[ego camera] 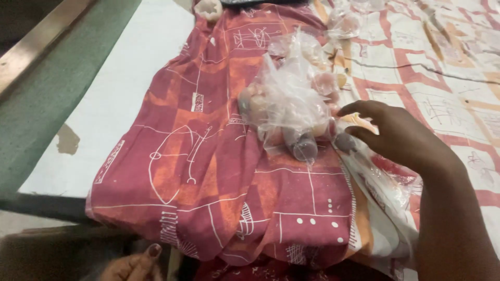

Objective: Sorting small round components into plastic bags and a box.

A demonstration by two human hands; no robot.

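Right hand (388, 132) comes in from the lower right with its fingers spread and lightly curled, the fingertips (348, 111) resting on the near edge of a crumpled clear plastic bag (291, 99) and closed around nothing that can be seen. That bag lies just to the left of the hand and a little ahead of it, on a maroon and orange printed cloth (208, 171) that covers the bed; inside it are small rounded pieces, pale, pink and greyish, too blurred by the plastic to name. Under the palm and toward the wrist lies a second, flatter clear wrapper with red print (380, 192), touching the cloth's edge. Beyond the fingers, further up, sit a few more small clear packets (344, 23) on the patterned sheet (458, 78). Left hand (136, 265) is low at the bottom edge, well apart from the bag, with only curled fingers and a dark-painted nail showing; what it grips, if anything, cannot be made out. Judging by the pose, the work is at the reaching stage: contact with the bag but no grasp. A sound pick-up would call for the fingers to gather the loose plastic near its bunched top, since the rounded pieces could roll or spill from a slack, open wrapper.
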